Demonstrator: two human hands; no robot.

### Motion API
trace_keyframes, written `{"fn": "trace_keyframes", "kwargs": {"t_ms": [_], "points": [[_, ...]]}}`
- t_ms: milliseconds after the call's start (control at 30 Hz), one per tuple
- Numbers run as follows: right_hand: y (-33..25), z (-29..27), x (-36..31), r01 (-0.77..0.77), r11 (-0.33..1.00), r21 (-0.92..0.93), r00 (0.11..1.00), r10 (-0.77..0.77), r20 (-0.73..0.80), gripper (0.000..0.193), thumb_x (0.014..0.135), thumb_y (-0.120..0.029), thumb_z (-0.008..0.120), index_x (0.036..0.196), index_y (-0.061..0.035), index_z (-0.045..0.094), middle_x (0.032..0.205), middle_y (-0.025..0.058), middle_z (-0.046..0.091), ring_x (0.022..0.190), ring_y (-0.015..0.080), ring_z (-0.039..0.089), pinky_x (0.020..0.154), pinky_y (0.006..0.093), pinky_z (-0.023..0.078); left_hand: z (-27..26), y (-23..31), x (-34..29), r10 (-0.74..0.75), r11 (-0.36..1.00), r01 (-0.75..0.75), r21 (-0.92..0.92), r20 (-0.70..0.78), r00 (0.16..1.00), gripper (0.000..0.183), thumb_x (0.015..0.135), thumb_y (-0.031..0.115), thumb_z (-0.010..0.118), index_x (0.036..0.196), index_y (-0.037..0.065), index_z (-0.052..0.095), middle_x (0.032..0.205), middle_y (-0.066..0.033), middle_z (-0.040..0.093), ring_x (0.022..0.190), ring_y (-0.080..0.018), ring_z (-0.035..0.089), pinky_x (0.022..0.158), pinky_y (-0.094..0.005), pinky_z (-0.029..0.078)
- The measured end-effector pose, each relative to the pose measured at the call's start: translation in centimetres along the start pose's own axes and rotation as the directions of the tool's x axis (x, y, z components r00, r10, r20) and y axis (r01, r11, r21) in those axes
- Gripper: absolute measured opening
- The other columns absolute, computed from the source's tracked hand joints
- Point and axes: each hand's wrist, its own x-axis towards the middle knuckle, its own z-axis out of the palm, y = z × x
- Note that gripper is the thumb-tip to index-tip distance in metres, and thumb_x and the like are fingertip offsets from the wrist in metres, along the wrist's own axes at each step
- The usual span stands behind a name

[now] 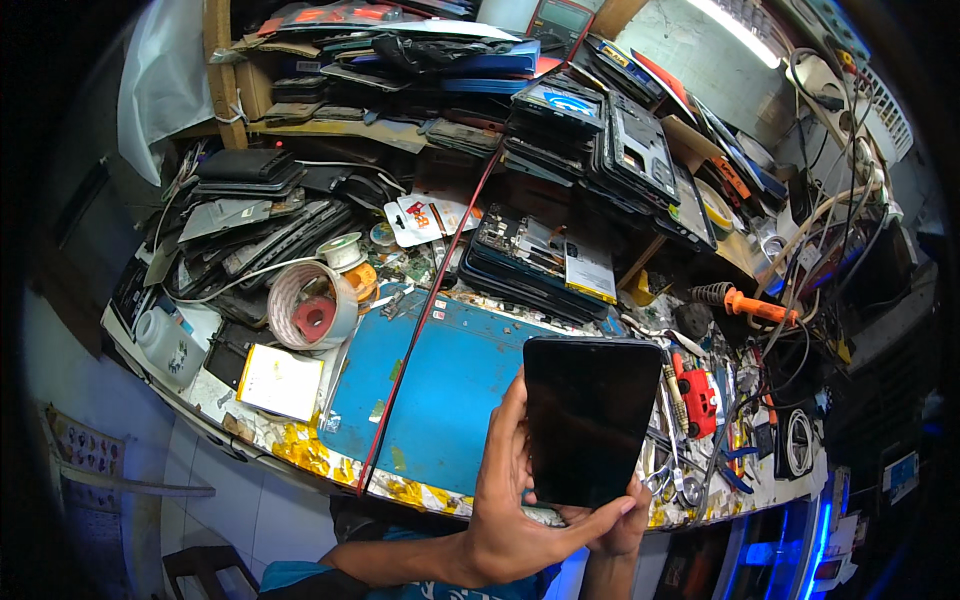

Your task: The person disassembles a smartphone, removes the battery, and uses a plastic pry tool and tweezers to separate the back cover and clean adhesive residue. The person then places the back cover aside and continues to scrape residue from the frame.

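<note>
A large smartphone [592, 425] with a dark screen is held upright over the front edge of the workbench. My left hand [505, 510] wraps its left side and lower edge, with the fingers along the side and the thumb stretched across the bottom. At the lower right corner, my right hand [625, 525] grips the phone from below, its fingers partly hidden behind the phone and the left thumb. Behind the phone lies a blue work mat [450, 370], crossed by a thin red and black cable [412, 345].
To the left are a tape roll [290, 318], a solder spool [342, 252], a white bottle [168, 345] and a battery [280, 382]. Stacked phone parts [540, 262] stand behind the mat. On the right are an orange-handled soldering iron [760, 306], a red toy car [699, 402] and blue-handled pliers [738, 468].
</note>
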Motion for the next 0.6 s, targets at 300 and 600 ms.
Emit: {"fn": "trace_keyframes", "kwargs": {"t_ms": [300,600], "points": [[-0.27,-0.46,-0.07,-0.056,0.998,-0.018,0.998,0.056,0.015,0.066,0.099,-0.038,0.045,0.151,-0.0018,0.029,0.148,0.0250,0.041,0.135,0.0403,0.047,0.107,0.0606,0.045,0.13,0.00,-0.33,0.095,0.995,-0.095,0.020,-0.009,0.995,0.122,0.068,0.002,0.090,0.154,-0.012,0.005,0.146,-0.0367,0.033,0.138,-0.0442,0.042,0.110,-0.0489,0.044],[-0.48,-0.15,0.21,-0.093,0.993,0.074,0.994,0.089,0.066,0.061,0.100,-0.036,0.041,0.150,-0.0028,0.028,0.149,0.0240,0.040,0.136,0.0402,0.047,0.107,0.0620,0.044,0.01,-0.07,-0.76,0.096,0.994,-0.096,0.042,0.006,0.995,0.121,0.067,0.002,0.090,0.153,-0.014,0.006,0.145,-0.0391,0.034,0.137,-0.0449,0.044,0.110,-0.0480,0.044]]}}
